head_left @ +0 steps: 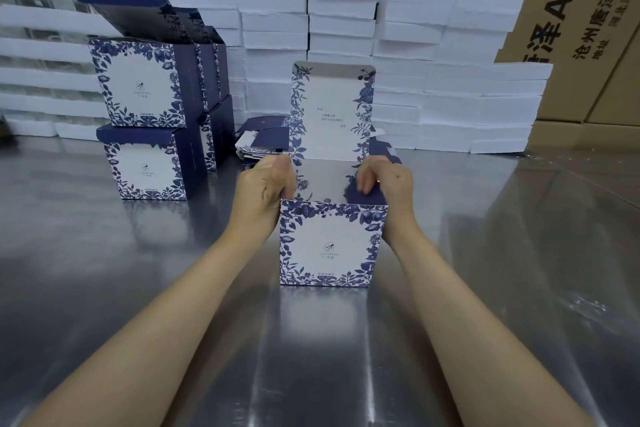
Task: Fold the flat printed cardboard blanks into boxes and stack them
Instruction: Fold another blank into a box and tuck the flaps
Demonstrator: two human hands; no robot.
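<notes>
**Both hands on half-folded box, mid-table**

We see the L hand [266,184] curled over the top left corner of the box [327,246], thumb up along the edge, fingers gripping the left wall. The R hand [388,180] is at the top right corner, fingers bent down and pinching the dark blue side flap [367,198], which tilts inward over the opening. The hands are apart, one per side.

The box stands on the metal table [138,305], approx. centre, printed front facing us, top open. Its lid [332,111] stands upright at the back.

Just behind the L hand lies a loose pile of flat blanks [261,140]. Further left are the finished boxes [142,90], stacked two high, w/ more behind them. Along the back are stacks of white foam blocks [346,28], and behind those brown cartons [571,17] w/ black print.
</notes>
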